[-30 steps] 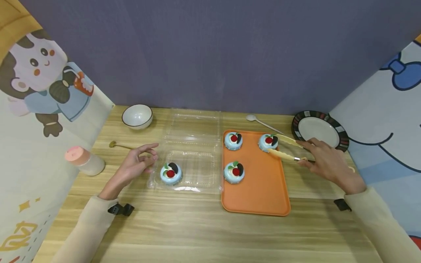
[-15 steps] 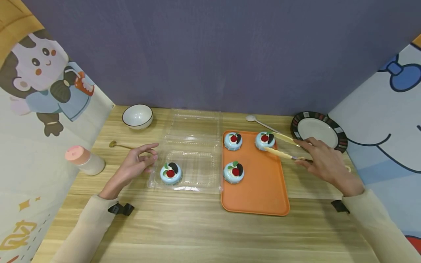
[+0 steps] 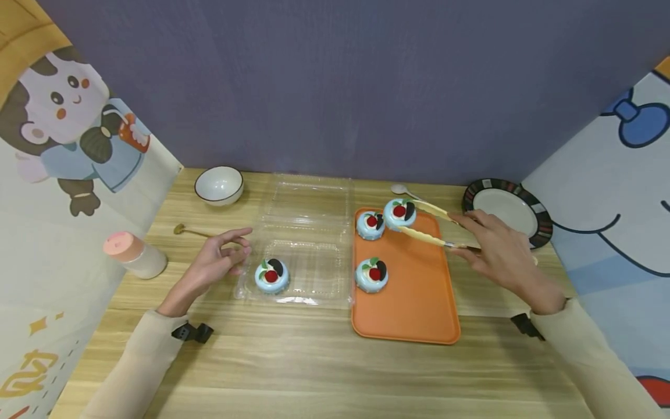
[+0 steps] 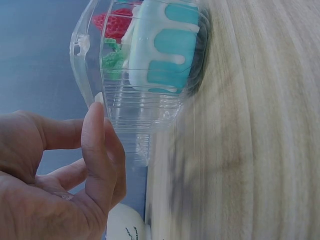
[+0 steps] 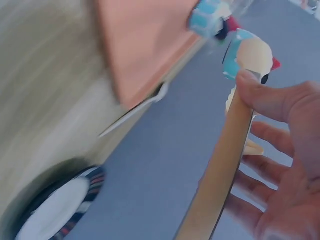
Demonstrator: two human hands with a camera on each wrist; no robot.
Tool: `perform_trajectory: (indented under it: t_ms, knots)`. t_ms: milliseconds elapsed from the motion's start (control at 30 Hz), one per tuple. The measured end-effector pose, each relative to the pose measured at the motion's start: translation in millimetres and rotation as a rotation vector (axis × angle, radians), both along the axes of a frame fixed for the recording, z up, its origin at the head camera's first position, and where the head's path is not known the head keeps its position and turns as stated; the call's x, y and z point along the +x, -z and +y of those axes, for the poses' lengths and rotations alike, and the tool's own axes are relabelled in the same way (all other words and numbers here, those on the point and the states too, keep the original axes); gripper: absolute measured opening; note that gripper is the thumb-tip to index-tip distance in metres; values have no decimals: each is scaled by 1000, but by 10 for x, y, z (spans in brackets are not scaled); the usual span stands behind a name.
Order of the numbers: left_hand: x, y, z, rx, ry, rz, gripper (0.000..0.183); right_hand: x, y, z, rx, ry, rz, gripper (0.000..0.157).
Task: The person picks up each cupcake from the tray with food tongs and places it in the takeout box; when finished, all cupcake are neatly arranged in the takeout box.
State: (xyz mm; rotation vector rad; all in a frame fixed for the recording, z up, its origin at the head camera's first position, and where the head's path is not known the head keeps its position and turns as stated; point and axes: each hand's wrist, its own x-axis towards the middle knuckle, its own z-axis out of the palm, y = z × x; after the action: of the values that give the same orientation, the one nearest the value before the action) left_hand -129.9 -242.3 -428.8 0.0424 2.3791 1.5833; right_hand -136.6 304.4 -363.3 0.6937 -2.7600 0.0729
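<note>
My right hand (image 3: pixel 494 250) grips tongs (image 3: pixel 426 237) with pale yellow ends, thumb on one arm and fingers at the other. Between the ends hangs a light blue cupcake (image 3: pixel 399 214) with a red berry, a dark cookie and green leaves, lifted over the orange tray (image 3: pixel 413 314). Two matching cupcakes (image 3: pixel 372 274) stand on the tray's left side. My left hand (image 3: pixel 222 260) is beside the clear plastic container (image 3: pixel 319 273), fingers loosely bent and a fingertip right at its rim in the left wrist view. Inside the container, at its left, sits another cupcake (image 3: pixel 272 276).
The container's lid (image 3: pixel 311 201) lies raised back toward the wall. A white bowl (image 3: pixel 218 186), a small gold spoon (image 3: pixel 180 229) and a pink-capped jar (image 3: pixel 135 255) stand left. A white spoon (image 3: pixel 400 189) and dark-rimmed plate (image 3: pixel 544 224) lie back right.
My right hand has moved left with the tongs, raising the cupcake off the tray's back right corner and carrying it toward the back left one. My left hand has stayed put.
</note>
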Motion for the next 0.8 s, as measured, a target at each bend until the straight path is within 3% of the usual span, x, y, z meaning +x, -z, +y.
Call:
perform_trajectory:
  t_ms: [367, 600, 800]
  knots:
    - [5, -7, -2, 16, -6, -6, 54, -110, -97, -764, 14, -156, -23, 71]
    - [12, -28, -1, 24, -8, -11, 54, -157, -73, -1241, 26, -278, -67, 73]
    - [17, -38, 12, 33, -8, -18, 54, -162, -34, -1576, 100, -349, -119, 72]
